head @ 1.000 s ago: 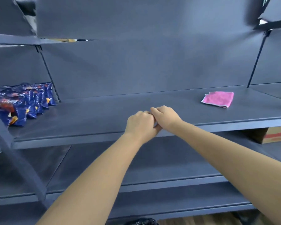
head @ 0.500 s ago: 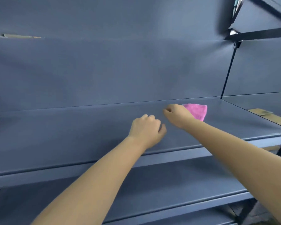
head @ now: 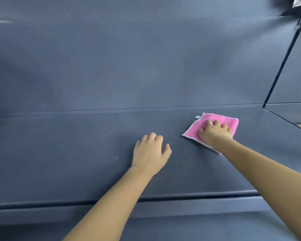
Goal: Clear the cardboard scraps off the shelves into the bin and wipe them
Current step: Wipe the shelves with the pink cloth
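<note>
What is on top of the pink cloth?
The right hand rests on the cloth and presses it flat on the shelf. The hand covers the cloth's near middle, and whatever lies under the cloth is hidden.

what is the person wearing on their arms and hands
Nothing is worn on the left hand or the right hand: no gloves, rings, watch or bands. Both are bare from the wrist back to the picture's edge, with no sleeve in view.

We face a matte blue-grey back panel (head: 146,58) under soft, even light; at right a dark upright (head: 282,66) divides it from the neighbouring bay (head: 297,80).
</note>
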